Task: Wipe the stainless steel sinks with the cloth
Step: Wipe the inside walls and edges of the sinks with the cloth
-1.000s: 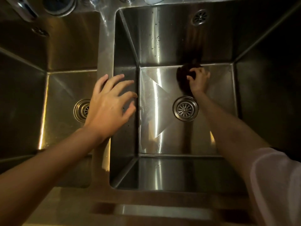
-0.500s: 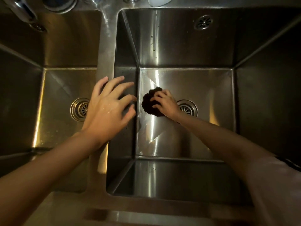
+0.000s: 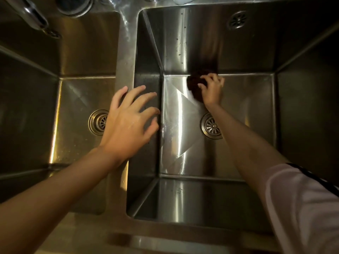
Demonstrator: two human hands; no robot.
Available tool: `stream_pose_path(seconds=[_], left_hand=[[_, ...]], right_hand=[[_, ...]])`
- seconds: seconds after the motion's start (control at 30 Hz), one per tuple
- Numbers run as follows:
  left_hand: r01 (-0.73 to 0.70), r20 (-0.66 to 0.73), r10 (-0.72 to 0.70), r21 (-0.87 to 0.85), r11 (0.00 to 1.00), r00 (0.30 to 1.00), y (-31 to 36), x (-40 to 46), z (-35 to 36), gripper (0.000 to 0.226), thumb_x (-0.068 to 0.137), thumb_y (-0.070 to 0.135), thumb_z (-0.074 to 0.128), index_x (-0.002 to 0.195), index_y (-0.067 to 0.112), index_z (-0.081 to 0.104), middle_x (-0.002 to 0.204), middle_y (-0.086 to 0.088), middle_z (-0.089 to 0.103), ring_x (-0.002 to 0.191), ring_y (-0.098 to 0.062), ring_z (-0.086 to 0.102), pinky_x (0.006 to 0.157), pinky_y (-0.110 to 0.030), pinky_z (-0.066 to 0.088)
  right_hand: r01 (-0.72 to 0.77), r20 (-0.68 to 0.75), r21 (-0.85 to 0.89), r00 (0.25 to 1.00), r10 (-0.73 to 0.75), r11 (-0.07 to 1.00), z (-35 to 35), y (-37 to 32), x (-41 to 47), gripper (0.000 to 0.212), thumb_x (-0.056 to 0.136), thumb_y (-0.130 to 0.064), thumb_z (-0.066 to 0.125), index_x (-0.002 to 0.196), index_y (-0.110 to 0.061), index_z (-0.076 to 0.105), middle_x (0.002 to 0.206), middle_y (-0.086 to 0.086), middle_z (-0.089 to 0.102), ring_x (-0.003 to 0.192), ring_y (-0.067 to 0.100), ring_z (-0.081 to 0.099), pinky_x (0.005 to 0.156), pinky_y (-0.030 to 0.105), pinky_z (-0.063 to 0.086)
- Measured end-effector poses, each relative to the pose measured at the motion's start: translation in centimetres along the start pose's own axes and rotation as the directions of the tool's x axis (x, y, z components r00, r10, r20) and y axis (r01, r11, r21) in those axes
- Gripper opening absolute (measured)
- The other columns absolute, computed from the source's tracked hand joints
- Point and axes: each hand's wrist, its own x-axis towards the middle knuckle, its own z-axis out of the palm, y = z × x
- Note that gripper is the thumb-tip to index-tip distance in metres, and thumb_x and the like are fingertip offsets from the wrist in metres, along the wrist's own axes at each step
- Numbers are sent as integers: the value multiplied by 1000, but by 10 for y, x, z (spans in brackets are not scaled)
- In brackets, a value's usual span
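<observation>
Two deep stainless steel sinks lie side by side, the left sink (image 3: pixel 77 96) and the right sink (image 3: pixel 247 99). A dark bunched cloth (image 3: pixel 194 85) lies on the floor of the right sink, at the edge where it meets the back wall. My right hand (image 3: pixel 212 90) grips the cloth and presses it down, fingers curled over its right side. My left hand (image 3: pixel 128 121) hovers with fingers spread over the divider (image 3: pixel 126 57) between the sinks; it holds nothing.
Each sink has a round drain strainer, the left drain (image 3: pixel 97 121) and the right drain (image 3: pixel 211 126) partly behind my forearm. An overflow hole (image 3: pixel 237 20) sits high on the back wall. A faucet spout (image 3: pixel 31 13) reaches over the left sink.
My right hand swept the cloth from the back edge to near the drain's left, then back up to the back edge. My left hand stayed over the divider.
</observation>
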Motion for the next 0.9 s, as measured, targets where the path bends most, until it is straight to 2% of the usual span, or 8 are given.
stream_pose_path(seconds=[0.1,0.2,0.3,0.4,0.5,0.6,0.73,0.9], left_hand=[[-6,-1,6,-1,1000,1000,-1,0,1,29,92,32,48,101,20,72,133,-5,57,136,-25,39,115,-47,19],[-5,-8,5,-8,1000,1000,-2,1,1,29,92,33,47,101,20,72,133,-5,58,136,-25,39,115,-45,18],[-7,-14,7,-12,1000,1000,-2,0,2,30,92,33,47,101,19,72,134,-5,57,136,-25,39,115,-44,17],[-6,-15,5,-20,1000,1000,-2,0,1,31,92,33,46,101,19,72,133,-6,57,136,-25,39,115,-45,17],[-10,-10,10,-24,1000,1000,0,0,0,31,92,32,47,100,18,73,133,-6,58,136,-25,40,115,-47,19],[-24,-9,23,-40,999,1000,-1,-1,-1,30,92,31,47,99,18,73,133,-5,58,135,-24,40,116,-49,18],[-33,-15,33,-58,998,999,-2,-1,-1,28,92,31,48,99,20,73,132,-2,59,135,-22,41,116,-48,18],[-35,-19,33,-58,998,999,-6,-2,4,27,91,32,47,98,23,72,132,0,58,135,-19,40,116,-47,17]], right_hand=[[-195,-107,-3,975,194,981,-20,38,-2,30,90,-27,58,119,-25,63,132,2,53,122,29,42,100,32,35],[-375,-200,-22,910,364,927,-40,75,-15,34,92,-33,53,124,-26,60,136,2,50,124,31,41,102,33,30],[-464,-241,-52,865,440,884,-48,92,-43,39,93,-40,49,128,-25,56,138,4,47,126,35,39,102,37,33],[-366,-212,-162,920,330,916,-44,86,-75,45,93,-45,47,131,-23,55,137,6,49,123,37,40,104,37,29],[-204,-123,-189,975,183,960,-40,79,-84,44,91,-43,53,130,-23,57,135,4,50,123,35,40,99,37,35],[-123,-45,-190,992,117,974,-41,77,-65,40,91,-40,55,128,-25,58,133,2,51,125,32,40,96,37,41],[-100,-22,-177,995,97,979,-48,84,-18,39,89,-37,56,127,-26,59,131,2,52,123,32,41,98,38,40],[-228,-149,-178,968,202,957,-69,110,9,37,90,-33,55,127,-30,57,135,-1,50,127,32,39,97,40,42]])
